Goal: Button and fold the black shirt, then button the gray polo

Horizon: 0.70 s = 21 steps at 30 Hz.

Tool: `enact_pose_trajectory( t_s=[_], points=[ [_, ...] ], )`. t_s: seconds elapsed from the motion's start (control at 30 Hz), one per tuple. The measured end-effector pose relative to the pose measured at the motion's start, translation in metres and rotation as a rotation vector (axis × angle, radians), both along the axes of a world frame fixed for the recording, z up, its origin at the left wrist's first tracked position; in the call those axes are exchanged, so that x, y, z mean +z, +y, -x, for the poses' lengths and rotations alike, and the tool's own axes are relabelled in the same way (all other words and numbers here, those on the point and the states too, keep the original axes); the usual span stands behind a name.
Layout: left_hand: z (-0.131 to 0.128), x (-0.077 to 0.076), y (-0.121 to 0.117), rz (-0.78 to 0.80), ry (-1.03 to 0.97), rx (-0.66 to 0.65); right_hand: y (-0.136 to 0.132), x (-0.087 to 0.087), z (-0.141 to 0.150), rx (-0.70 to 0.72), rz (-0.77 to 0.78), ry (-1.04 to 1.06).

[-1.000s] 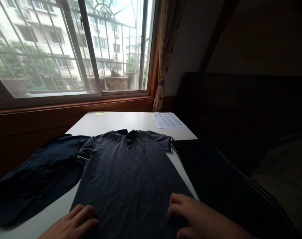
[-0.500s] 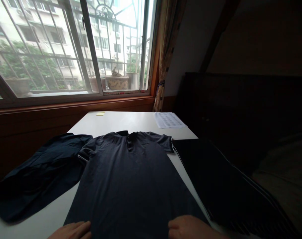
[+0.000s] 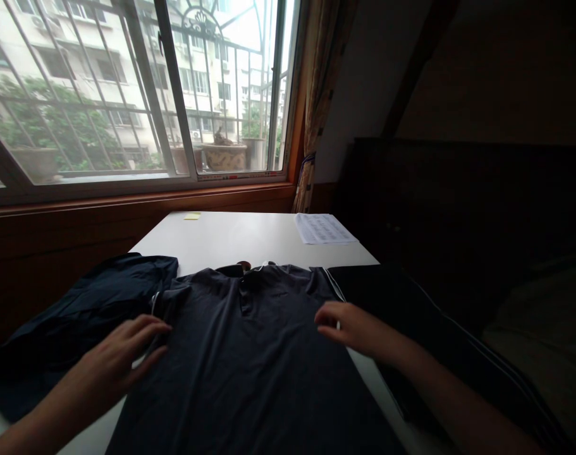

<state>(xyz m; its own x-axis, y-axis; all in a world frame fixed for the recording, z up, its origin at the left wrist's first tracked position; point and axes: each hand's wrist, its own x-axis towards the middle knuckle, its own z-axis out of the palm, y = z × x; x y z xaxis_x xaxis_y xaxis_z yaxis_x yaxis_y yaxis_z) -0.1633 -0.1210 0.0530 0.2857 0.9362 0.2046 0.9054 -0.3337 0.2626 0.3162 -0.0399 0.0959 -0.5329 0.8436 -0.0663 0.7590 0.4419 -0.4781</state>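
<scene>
A dark short-sleeved polo shirt [image 3: 250, 366] lies spread front side up, its collar and button placket toward the window and its lower part running out of view at the bottom. My left hand [image 3: 131, 347] is over the shirt's left edge just below the sleeve, thumb and fingers apart. Near the opposite edge, below the other sleeve, my right hand [image 3: 337, 321] hovers with its fingers bent and something small and pale showing by them. Whether either hand touches the cloth is hard to see. Nothing shows as gripped in the left hand.
The white table [image 3: 212, 237] runs up to the window wall. A dark folded garment [image 3: 79, 316] lies on the left, and dark cloth with white stripes [image 3: 411, 316] on the right. Printed sheets [image 3: 323, 229] and a yellow sticky note [image 3: 192, 216] rest at the far end.
Both hands have moved from the shirt's lower part up toward the sleeves. The shirt's collar and shoulders have shifted nearer to me, and the collar now sits differently.
</scene>
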Motion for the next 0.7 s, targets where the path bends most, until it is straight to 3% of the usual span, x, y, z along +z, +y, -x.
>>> enact_pose_trajectory(
  t_s=[0.1,0.23,0.33,0.5,0.7],
  points=[
    [0.013,0.014,0.047,-0.113,0.043,0.23,0.051,-0.01,-0.01,-0.243,-0.195,-0.151],
    [0.01,-0.001,0.078,-0.021,0.131,0.405,0.08,-0.021,-0.011,-0.343,-0.236,-0.239],
    [0.006,-0.013,0.089,0.073,0.136,0.411,0.086,-0.025,-0.004,-0.338,-0.234,-0.244],
    [0.02,-0.016,0.088,0.124,-0.052,0.296,0.093,-0.037,-0.001,-0.337,-0.232,-0.236],
    [0.058,-0.004,0.061,-0.112,-0.099,0.416,0.093,-0.043,-0.026,-0.364,-0.212,-0.22]
  ],
)
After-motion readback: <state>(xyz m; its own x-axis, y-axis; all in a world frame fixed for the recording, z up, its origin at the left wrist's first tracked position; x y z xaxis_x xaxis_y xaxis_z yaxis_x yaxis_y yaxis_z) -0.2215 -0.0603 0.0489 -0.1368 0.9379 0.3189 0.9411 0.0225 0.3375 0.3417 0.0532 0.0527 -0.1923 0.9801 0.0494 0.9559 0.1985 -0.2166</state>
